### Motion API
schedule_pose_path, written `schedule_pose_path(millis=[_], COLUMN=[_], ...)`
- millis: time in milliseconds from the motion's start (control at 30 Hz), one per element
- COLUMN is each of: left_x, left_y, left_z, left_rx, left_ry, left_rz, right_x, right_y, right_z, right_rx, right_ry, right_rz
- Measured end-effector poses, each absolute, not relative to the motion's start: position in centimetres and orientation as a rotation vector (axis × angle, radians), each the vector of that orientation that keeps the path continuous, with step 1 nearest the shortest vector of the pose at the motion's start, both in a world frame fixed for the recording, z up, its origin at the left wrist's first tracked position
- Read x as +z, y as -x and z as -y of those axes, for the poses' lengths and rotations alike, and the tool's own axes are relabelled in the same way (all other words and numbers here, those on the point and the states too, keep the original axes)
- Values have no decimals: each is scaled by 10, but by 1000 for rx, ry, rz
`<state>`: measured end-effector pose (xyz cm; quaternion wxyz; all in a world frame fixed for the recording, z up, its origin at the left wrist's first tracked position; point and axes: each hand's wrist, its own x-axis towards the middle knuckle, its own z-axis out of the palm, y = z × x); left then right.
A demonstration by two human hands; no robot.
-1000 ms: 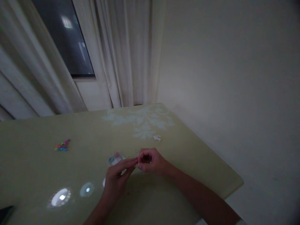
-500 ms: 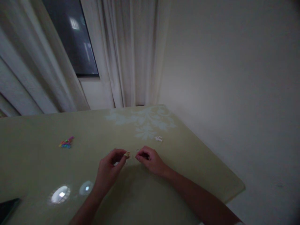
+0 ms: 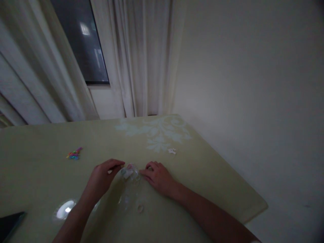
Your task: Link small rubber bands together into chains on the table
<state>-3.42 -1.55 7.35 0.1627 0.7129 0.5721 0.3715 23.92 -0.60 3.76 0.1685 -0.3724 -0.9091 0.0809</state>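
Between my two hands lies a small clear plastic bag (image 3: 134, 180) with small pinkish and whitish pieces inside. My left hand (image 3: 102, 177) pinches at its upper left edge, thumb and forefinger pressed together. From the other side my right hand (image 3: 159, 177) rests low over the table, its fingertips closed at the bag's right edge; the exact grip there is partly hidden. Just nearer to me than the bag, a small pale ring (image 3: 140, 208) lies on the table.
A little heap of bright multicoloured pieces (image 3: 74, 154) lies to the left on the pale green table (image 3: 202, 182). Several small white pieces (image 3: 172, 151) sit beyond my right hand. A dark flat object (image 3: 11, 222) is at the lower left. A wall borders the right side.
My left hand has moved left, and the small tan piece at its fingertips no longer shows clearly. The plastic bag and pale ring have come into plain view. My right hand's fingers reach out further.
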Motion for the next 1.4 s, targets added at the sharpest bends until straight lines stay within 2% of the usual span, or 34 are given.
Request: schedule_pose_path(millis=[133,367,467,1133,1300,1400], left_x=[74,84,85,71,73,76], left_y=[39,21,13,9,18,17], left_z=[20,33,35,35,34,35], left_rx=[848,320,220,251,259,484], left_ry=[-2297,-2678,-2804,-2817,-2837,-2762], left_rz=[-1480,-1477,-1438,-1400,-1416,-1394], right_x=[37,33,34,29,35,41], right_y=[-239,-240,-240,-240,-242,-240], right_z=[6,4,4,3,6,10], right_rx=[219,221,225,253,563,840], right_ry=[1066,1064,1068,1055,1043,992], right_rz=[2574,2561,2572,2567,2384,2109])
